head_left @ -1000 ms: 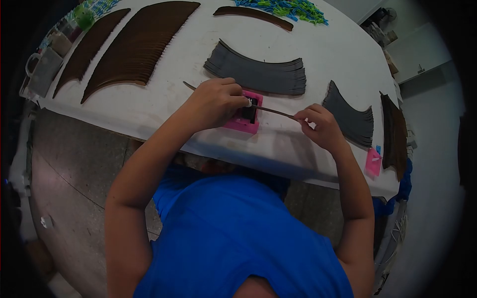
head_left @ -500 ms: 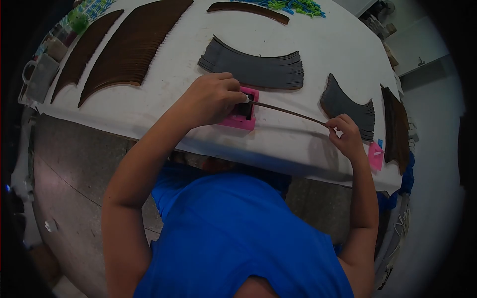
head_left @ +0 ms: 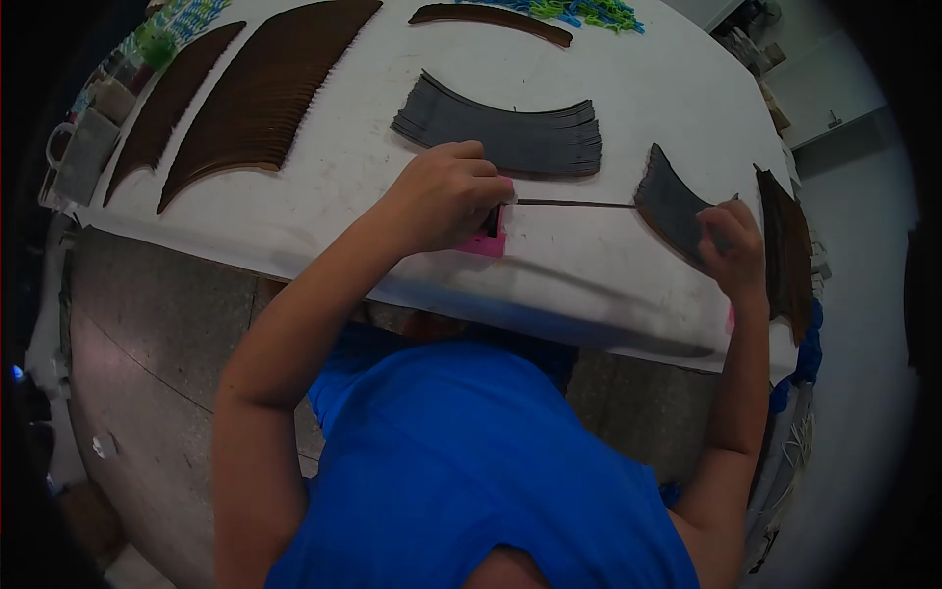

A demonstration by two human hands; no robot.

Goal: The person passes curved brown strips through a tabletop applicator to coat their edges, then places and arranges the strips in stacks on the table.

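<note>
My left hand (head_left: 451, 201) is closed over a pink tray (head_left: 486, 245) with a dark inside, pinching a thin dark strip (head_left: 579, 203) near a small white bit at its fingertips. The strip stretches nearly level to the right, and its far part blends into a small fan of dark grey strips (head_left: 667, 201). My right hand (head_left: 734, 245) is closed in a pinch at that end, over the right side of this fan; its fingertips partly hide the hold. Just behind my left hand lies a larger curved row of dark grey strips (head_left: 500, 128).
Brown strips lie in a wide fan (head_left: 265, 93) and a narrower one (head_left: 172, 113) at the left. A brown bundle (head_left: 491, 20) and blue and green pieces (head_left: 589, 14) are at the back. Another brown stack (head_left: 782, 255) rests by the right edge. Containers (head_left: 86, 147) stand far left.
My right hand has moved right and up, over the small grey fan. My left hand has shifted slightly right across the pink tray. More of the strip now stretches between them, closer to level.
</note>
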